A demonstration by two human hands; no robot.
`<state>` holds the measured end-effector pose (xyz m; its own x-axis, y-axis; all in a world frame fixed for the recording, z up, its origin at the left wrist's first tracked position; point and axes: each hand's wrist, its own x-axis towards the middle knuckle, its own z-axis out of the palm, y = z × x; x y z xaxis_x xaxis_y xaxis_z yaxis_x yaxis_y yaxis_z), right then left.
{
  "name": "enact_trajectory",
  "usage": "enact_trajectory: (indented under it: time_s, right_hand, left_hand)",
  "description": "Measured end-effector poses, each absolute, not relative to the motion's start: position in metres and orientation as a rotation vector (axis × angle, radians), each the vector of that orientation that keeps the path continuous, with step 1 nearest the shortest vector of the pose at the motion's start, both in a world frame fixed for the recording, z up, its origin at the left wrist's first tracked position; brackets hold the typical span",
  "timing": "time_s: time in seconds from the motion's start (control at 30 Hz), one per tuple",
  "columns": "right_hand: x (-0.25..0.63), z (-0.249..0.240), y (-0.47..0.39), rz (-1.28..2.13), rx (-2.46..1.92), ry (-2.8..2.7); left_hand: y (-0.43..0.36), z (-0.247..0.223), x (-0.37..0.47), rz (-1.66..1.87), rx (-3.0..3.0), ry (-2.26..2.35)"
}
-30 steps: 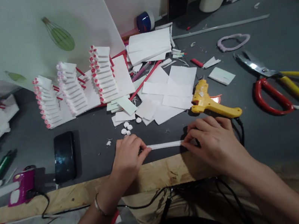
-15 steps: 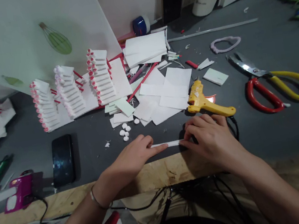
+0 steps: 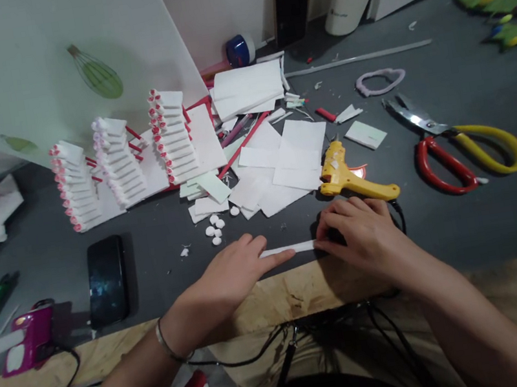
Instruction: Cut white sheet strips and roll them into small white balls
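Note:
A narrow white paper strip (image 3: 303, 246) lies across the dark tabletop near its front edge. My left hand (image 3: 235, 266) grips its left end, with the thumb stretched along the near side. At the other end, my right hand (image 3: 355, 227) pinches the strip between thumb and fingers. Beyond the left hand sit several small white discs (image 3: 215, 224). Just past the right hand lies a yellow glue gun (image 3: 347, 176). Loose white paper pieces (image 3: 299, 154) are spread in the middle, beyond both hands.
Rows of white paper rolls with red tips (image 3: 177, 147) stand at back left. A black phone (image 3: 106, 279) and a purple device (image 3: 29, 341) lie to the left. Large scissors (image 3: 434, 126) with red and yellow handles lie right, before a lilac ring (image 3: 382, 90). A bottle (image 3: 349, 6) stands behind.
The view has shifted slightly. Both hands stay on the white paper strip, almost in the same pose.

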<state>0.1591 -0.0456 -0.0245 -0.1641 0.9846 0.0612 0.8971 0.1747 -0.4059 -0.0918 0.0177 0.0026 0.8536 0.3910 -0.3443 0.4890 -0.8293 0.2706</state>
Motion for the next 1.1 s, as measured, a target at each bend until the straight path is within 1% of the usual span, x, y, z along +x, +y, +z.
enact_trajectory:
  time_s: [0.2,0.3,0.43,0.53,0.7,0.9,1.0,1.1]
  right_hand:
    - [0.173,-0.028,-0.049,0.420,-1.800,-2.091]
    - [0.178,-0.025,-0.053,0.361,-1.795,-2.030]
    - [0.167,-0.014,-0.065,0.270,-1.604,-1.941]
    - [0.148,-0.013,-0.071,0.295,-1.436,-2.083]
    - [0.137,-0.029,-0.062,0.284,-1.319,-2.269]
    - [0.143,-0.032,-0.059,0.298,-1.304,-2.320]
    - [0.144,-0.030,-0.060,0.289,-1.305,-2.335]
    - [0.145,-0.030,-0.061,0.298,-1.319,-2.350]
  left_hand:
    - [0.018,0.014,-0.087,-0.428,2.563,0.713]
    - [0.019,0.022,-0.082,-0.484,2.513,0.733]
    - [0.018,0.024,-0.083,-0.449,2.487,0.731]
    - [0.017,0.020,-0.086,-0.391,2.508,0.717]
    - [0.010,0.014,-0.088,-0.386,2.643,0.756]
    - [-0.003,0.007,-0.099,-0.320,2.769,0.904]
    - [-0.009,0.005,-0.115,-0.285,2.778,1.021]
    - [-0.014,0.005,-0.136,-0.322,2.807,1.134]
